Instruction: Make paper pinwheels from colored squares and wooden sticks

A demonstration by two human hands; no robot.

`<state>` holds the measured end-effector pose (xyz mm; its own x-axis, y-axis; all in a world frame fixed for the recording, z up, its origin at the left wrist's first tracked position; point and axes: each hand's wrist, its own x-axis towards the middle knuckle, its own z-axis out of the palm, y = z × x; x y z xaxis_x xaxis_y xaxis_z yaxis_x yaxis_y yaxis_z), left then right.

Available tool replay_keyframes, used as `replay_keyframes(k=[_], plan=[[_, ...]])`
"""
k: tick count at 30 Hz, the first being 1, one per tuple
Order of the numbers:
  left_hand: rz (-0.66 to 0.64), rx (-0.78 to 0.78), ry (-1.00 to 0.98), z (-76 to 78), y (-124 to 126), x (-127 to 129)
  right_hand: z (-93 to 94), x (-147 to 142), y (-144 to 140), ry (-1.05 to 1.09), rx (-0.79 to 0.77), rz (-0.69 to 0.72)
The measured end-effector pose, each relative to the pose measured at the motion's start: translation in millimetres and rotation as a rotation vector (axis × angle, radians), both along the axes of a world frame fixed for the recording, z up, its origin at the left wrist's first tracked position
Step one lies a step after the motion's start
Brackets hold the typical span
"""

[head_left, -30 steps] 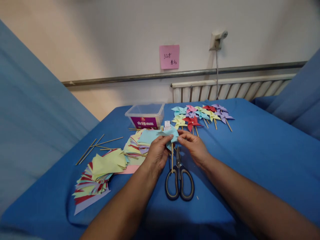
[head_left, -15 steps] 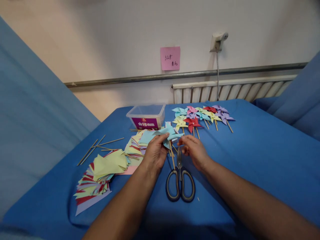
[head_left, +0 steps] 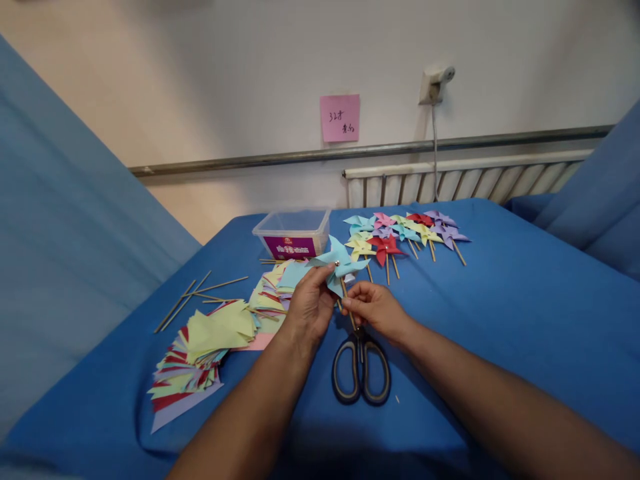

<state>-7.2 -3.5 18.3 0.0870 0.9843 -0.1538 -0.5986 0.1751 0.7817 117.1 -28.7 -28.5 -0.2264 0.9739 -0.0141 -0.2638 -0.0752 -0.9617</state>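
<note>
A light blue paper pinwheel [head_left: 345, 257] is held between my two hands over the middle of the table. My left hand [head_left: 313, 300] is closed, its thumb on the left edge of the paper blades close to the centre pin. With thumb and fingers my right hand [head_left: 375, 307] pinches the pinwheel's thin wooden stick just below the blades. Black-handled scissors [head_left: 361, 373] lie below the hands, their blades mostly hidden behind my right hand and the stick.
Stacks of coloured paper [head_left: 220, 330] and loose wooden sticks [head_left: 200, 291] lie at left. Behind them stands a clear plastic box [head_left: 295, 237] with a purple label. Several pinwheels [head_left: 387, 248] lie at the back right of the blue-covered table [head_left: 510, 320].
My right hand has moved down and left from beside the blades and now pinches the stick. The pinwheel has turned to face me more, showing its centre pin.
</note>
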Motion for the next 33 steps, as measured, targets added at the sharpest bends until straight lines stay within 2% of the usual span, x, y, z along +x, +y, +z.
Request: replay_keyframes(k=[5,8,12,17,28,33], plan=[[-0.035,-0.023,-0.023,2.9,-0.9,-0.7,-1.4,1.1,2.0,0.031,0.021,-0.068],[-0.029,0.029,0.032,1.4,-1.1,-0.9,-2.4,1.6,2.0,0.04,0.032,-0.084],[0.019,0.115,0.093,-0.3,-0.7,-0.5,-0.8,2.3,1.4,0.005,0.046,-0.056],[0.043,0.113,0.119,-1.1,0.1,0.0,0.7,2.9,2.0,-0.029,0.044,-0.043],[0.203,0.119,0.148,-1.1,2.4,1.7,-1.0,1.3,2.1,-0.019,0.053,-0.021],[0.222,0.123,0.157,-0.9,0.9,2.7,-2.9,0.0,2.0,-0.012,0.05,-0.016]])
